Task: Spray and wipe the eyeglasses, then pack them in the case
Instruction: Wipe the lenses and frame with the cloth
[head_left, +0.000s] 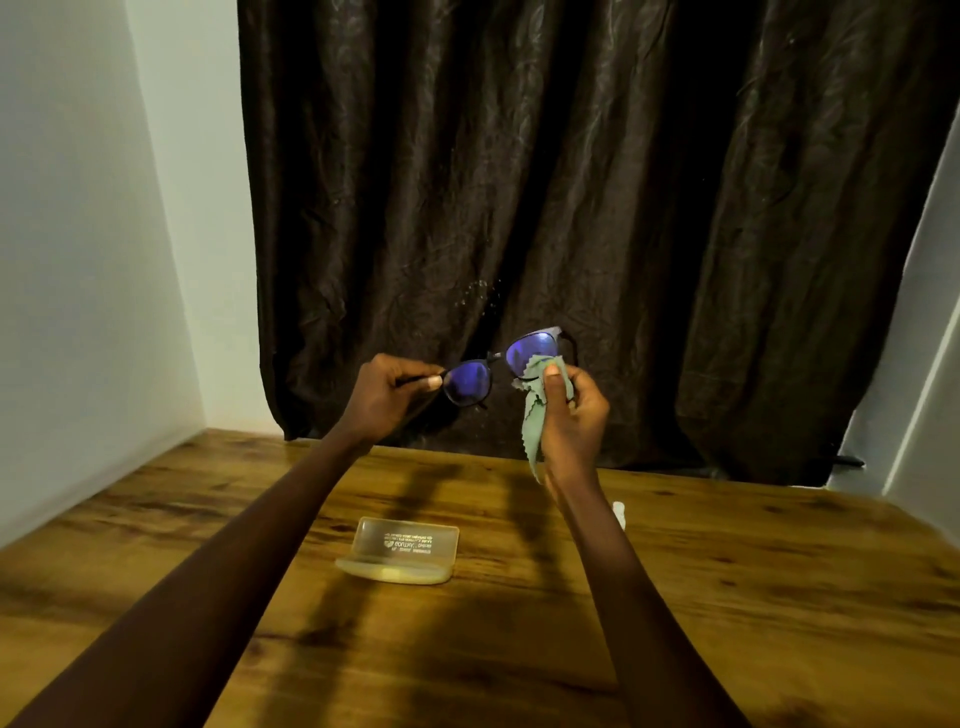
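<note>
Dark-framed eyeglasses (470, 382) with blue-tinted lenses are held up above the far part of the table. My left hand (387, 397) pinches the frame's left end. My right hand (571, 415) holds a green cloth (532, 421) and presses it with the thumb against the right lens; the cloth's tail hangs down. A translucent yellowish glasses case (402, 551) lies open on the wooden table (753, 597) below the hands. A small white object (619, 513), perhaps the spray bottle, shows just behind my right forearm, mostly hidden.
A dark brown curtain (597, 208) hangs behind the table's far edge. White walls (78, 260) close in on the left and right. My two forearms stretch across the table's middle.
</note>
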